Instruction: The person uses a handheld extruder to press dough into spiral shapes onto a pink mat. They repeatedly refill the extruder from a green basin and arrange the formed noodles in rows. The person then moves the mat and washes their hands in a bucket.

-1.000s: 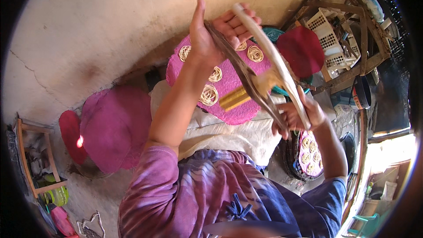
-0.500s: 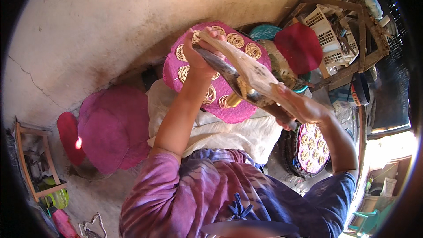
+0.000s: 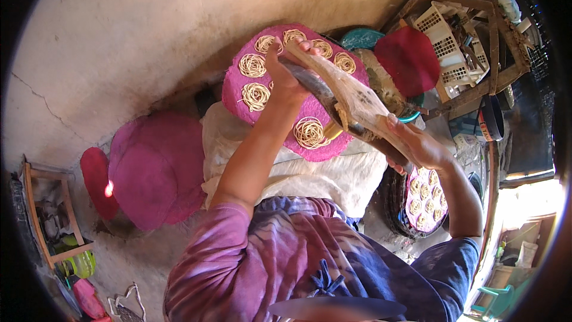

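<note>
My left hand (image 3: 282, 71) grips the upper left end of a wooden tool (image 3: 360, 98) made of a pale board and a darker bar (image 3: 319, 95), held close together. My right hand (image 3: 420, 143) is closed round its lower right end. A golden cylinder (image 3: 333, 132) shows partly beneath the tool. Below it is a pink, rough-textured disc (image 3: 241, 113) bearing several coils of pale strands (image 3: 252, 65); the tool hides some of them. The disc rests over a pale cloth-covered support (image 3: 286, 176).
A stack of pink discs (image 3: 152, 176) and a red piece (image 3: 98, 179) lie at left by the wall. At right are a coil-covered disc (image 3: 426, 200) in a dark container, a teal basin (image 3: 363, 39), a red sheet (image 3: 405, 59), white crates (image 3: 447, 48) and a wooden frame (image 3: 494, 77).
The tool's two pieces, apart earlier, have come together over the pink disc. My left hand has moved down and closed round the upper end; my right hand has shifted slightly rightward.
</note>
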A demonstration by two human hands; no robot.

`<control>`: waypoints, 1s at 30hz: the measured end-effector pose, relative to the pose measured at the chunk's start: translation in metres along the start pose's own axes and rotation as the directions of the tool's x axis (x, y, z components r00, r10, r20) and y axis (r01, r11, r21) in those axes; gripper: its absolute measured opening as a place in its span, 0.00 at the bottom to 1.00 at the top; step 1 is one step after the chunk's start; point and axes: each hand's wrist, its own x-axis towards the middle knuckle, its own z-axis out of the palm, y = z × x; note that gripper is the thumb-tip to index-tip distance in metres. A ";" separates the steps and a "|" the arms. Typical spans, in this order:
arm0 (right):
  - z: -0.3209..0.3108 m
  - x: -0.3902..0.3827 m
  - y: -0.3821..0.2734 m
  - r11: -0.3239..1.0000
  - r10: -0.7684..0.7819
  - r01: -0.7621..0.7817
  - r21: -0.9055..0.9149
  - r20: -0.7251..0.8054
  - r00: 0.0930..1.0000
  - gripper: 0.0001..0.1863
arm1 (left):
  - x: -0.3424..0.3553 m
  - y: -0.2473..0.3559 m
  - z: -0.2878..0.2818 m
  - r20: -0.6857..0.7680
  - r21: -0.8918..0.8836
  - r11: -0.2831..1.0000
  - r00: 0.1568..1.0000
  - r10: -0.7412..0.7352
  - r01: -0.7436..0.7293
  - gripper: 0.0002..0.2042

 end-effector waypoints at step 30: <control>0.039 0.136 0.009 0.638 -0.641 0.583 -0.503 0.072 0.764 0.33 | 0.008 0.066 0.050 0.296 0.014 0.971 0.928 0.226 -0.241 0.15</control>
